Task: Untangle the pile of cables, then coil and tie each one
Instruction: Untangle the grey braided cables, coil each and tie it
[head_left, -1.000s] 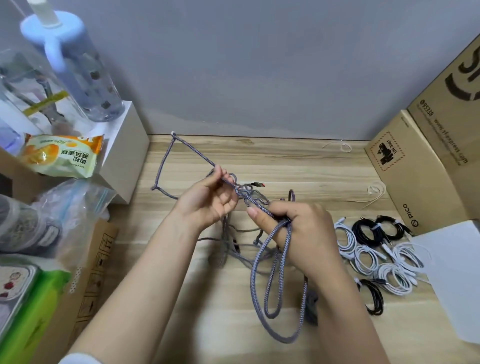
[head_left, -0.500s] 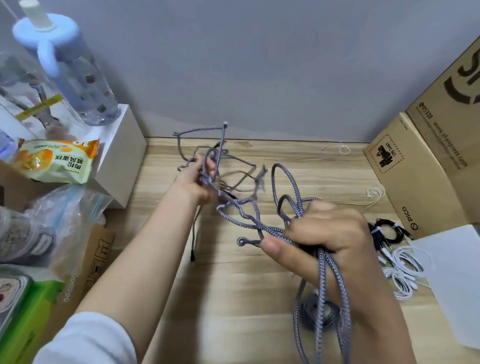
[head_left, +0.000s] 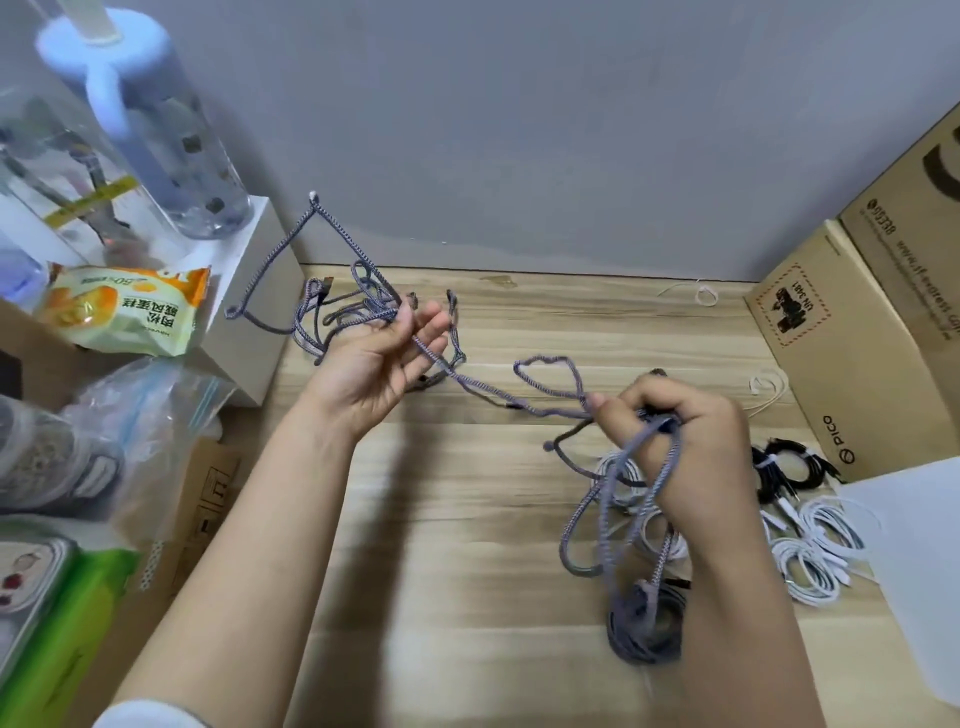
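My left hand (head_left: 387, 364) is raised palm-up over the far left part of the table (head_left: 467, 519), fingers loosely spread, with a tangle of grey braided cable (head_left: 358, 306) bunched at my fingertips; I cannot tell for certain whether the thumb pinches it or the strands just drape over the fingers. From that hand one strand runs down and to the right, its long line slanting across the table toward my right hand (head_left: 680, 441), which is curled tight round a gathered bundle of the same cable. A kinked loop stands up just left of my right knuckles, and longer loops hang below the fist toward me. Under those loops a coiled grey cable (head_left: 644, 623) lies flat on the wood. Behind and to the right of my right wrist lie coiled white cables (head_left: 810, 566) and, farther back, coiled black cables (head_left: 789, 467), close together. The wall closes the far edge; cardboard boxes (head_left: 831, 353) stand along the right edge, and a white sheet (head_left: 914, 571) covers the near right corner. On the left a white box (head_left: 244, 312) carries a clear bottle with a pale blue lid (head_left: 156, 130) and a yellow snack packet (head_left: 124, 312), with plastic bags (head_left: 145, 415) in front of it. Bare wood lies open between my forearms and along the back by the wall, where two small white ties (head_left: 706, 296) rest.
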